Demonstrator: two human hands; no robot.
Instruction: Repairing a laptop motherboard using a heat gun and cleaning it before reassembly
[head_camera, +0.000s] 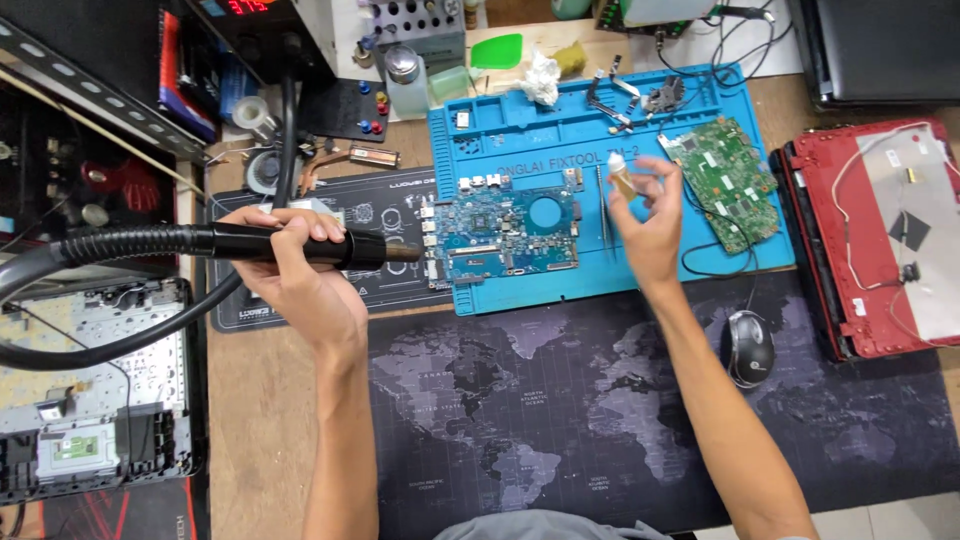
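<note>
My left hand (292, 268) grips the black handle of a hot-air tool (250, 243). Its metal nozzle (405, 253) points right, close to the left edge of a blue circuit board (505, 232). That board lies on a blue silicone work mat (520, 130). My right hand (643, 215) is raised over the mat just right of the board and pinches a small brown bottle with a white cap (621, 176). Thin tweezers (604, 210) lie on the mat next to that hand.
A green circuit board (728, 180) rests on the mat's right side. A red laptop shell (875, 235) lies at the far right, a mouse (748, 347) on the dark world-map desk pad (560, 420). A laptop keyboard frame (95, 390) sits at left, a soldering station (262, 30) at the back.
</note>
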